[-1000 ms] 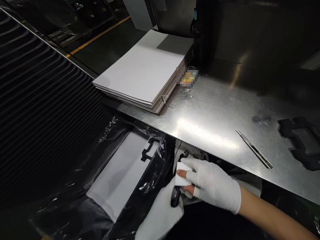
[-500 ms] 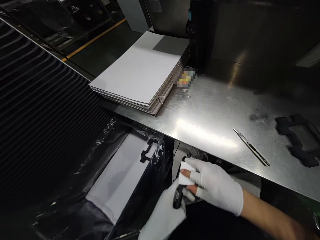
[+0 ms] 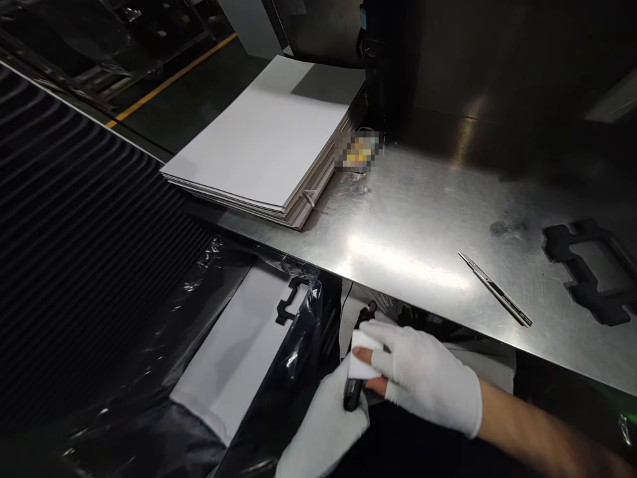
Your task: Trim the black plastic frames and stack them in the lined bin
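My left hand (image 3: 328, 419), in a white glove, is closed around a slim black part (image 3: 352, 396) below the table's front edge. In the white-gloved right hand (image 3: 430, 378), whose bare fingertips show, a small folded white wipe (image 3: 358, 370) is pinched and pressed against that part. Most of the part is hidden behind the wipe and fingers. Left of my hands, a black frame-shaped piece (image 3: 284, 311) lies on a white sheet (image 3: 233, 352) amid dark plastic film (image 3: 298, 342). Another black frame (image 3: 602, 305) rests on the table at the right.
On the metal table (image 3: 408, 212) stands a stack of white sheets (image 3: 263, 133), at the back left. A slim metal craft knife (image 3: 495, 290) lies near the front edge. Beside the stack is a blurred colourful item (image 3: 359, 153). Ridged black material (image 3: 74, 219) fills the left side.
The right hand and the wipe have shifted slightly down along the black part, which the left hand still holds. The whole view has moved a little.
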The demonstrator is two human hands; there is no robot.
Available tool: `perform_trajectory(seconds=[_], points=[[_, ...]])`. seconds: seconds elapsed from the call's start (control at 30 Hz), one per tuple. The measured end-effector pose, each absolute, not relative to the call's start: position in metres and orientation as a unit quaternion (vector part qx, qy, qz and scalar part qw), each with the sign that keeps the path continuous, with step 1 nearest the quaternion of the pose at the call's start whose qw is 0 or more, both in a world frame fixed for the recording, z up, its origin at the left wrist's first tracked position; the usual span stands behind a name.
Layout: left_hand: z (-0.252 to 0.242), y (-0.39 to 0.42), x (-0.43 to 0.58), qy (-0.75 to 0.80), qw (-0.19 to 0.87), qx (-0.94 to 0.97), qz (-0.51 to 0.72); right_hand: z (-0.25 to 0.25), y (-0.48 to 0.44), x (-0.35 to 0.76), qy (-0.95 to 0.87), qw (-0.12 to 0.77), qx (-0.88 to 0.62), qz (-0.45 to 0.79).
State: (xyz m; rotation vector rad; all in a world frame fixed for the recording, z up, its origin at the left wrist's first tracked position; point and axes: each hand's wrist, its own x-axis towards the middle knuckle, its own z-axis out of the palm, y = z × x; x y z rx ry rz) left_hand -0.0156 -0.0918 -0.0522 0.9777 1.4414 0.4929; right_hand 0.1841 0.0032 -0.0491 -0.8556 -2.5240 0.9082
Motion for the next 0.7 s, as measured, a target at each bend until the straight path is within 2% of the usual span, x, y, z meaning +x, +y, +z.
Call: perform_trajectory(seconds=[0.1, 0.17, 0.37, 0.43, 0.53, 0.7], points=[[-0.057, -0.094, -0.017, 0.611, 0.633, 0.422, 0.218, -0.052, 0.018, 0.203, -0.808, 0.252, -0.462, 0.264], [-0.058, -0.097, -0.018, 0.603, 0.636, 0.429, 0.219, -0.052, 0.025, 0.212, -0.766, 0.274, -0.53, 0.241], [-0.054, -0.098, -0.019, 0.604, 0.631, 0.442, 0.203, -0.052, 0.012, 0.195, -0.849, 0.188, -0.338, 0.36], [-0.053, -0.097, -0.019, 0.607, 0.634, 0.436, 0.198, -0.054, 0.012, 0.188, -0.858, 0.177, -0.347, 0.335], [-0.053, -0.097, -0.019, 0.608, 0.638, 0.429, 0.197, -0.058, 0.017, 0.185, -0.834, 0.194, -0.439, 0.272], [-0.055, -0.099, -0.021, 0.605, 0.643, 0.418, 0.213, -0.056, 0.019, 0.188, -0.853, 0.183, -0.327, 0.364]])
